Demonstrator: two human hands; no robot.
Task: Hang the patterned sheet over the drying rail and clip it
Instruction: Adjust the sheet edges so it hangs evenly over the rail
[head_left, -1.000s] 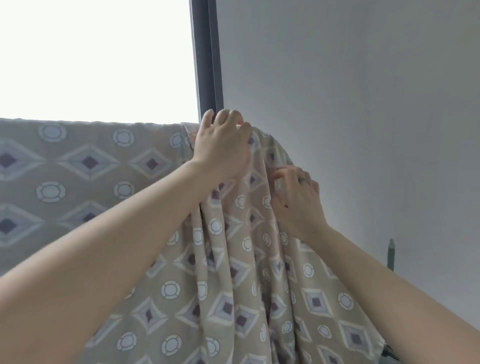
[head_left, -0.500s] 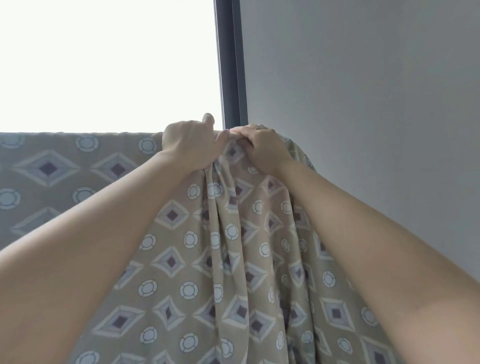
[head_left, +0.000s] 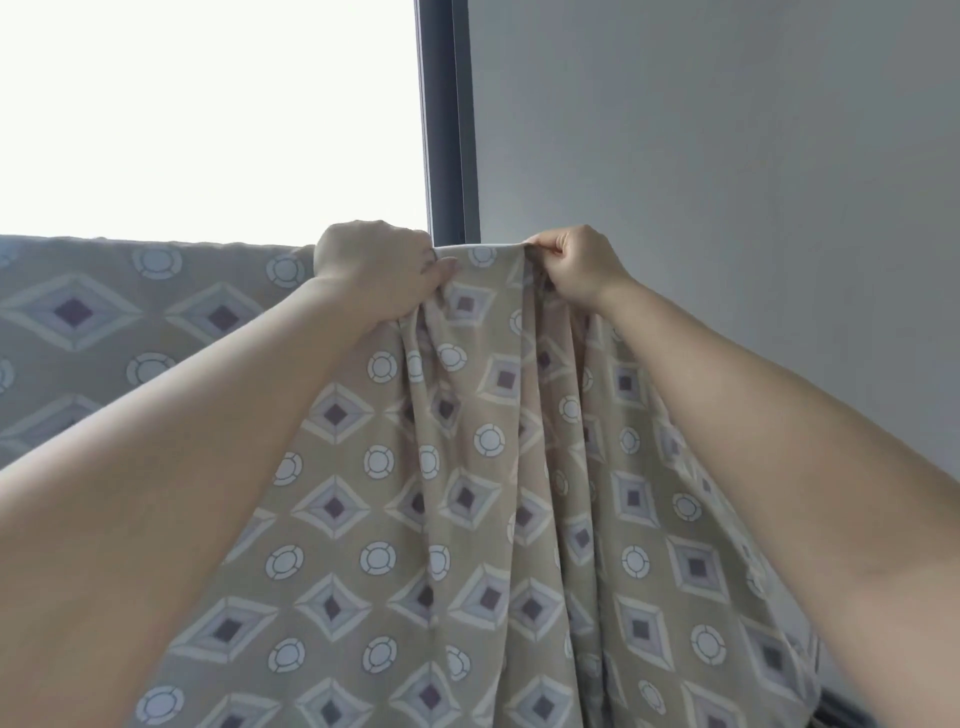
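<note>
- The beige fabric sheet printed with grey diamonds and white rings (head_left: 467, 493) is draped over a top line at mid-height. It is spread flat towards nine o'clock and falls in deep folds towards six o'clock.
- The left hand (head_left: 374, 270), at eleven o'clock from centre, is curled into a fist around a bunch of the sheet's top fold. The right hand (head_left: 576, 270), at one o'clock, pinches the top edge between thumb and bent fingers. A short taut span of cloth is stretched between the two.
- With no clip seen in place, the sheet is judged free to slide off towards its heavier side once both holds are released.
- An uneven pull towards three o'clock could drag the flat stretch at nine o'clock askew, or the folds below the hands could be left bunched.
- The drying rail is wholly covered by cloth, so its line is only inferred from the fold.
- The left fingertips are buried in fabric, and the amount hanging on the far side cannot be told.
- The lower hem is cut off at six o'clock. A dark shape (head_left: 841, 714) at five o'clock is too cropped to be named. The window (head_left: 208, 104) at ten o'clock is washed out white.
</note>
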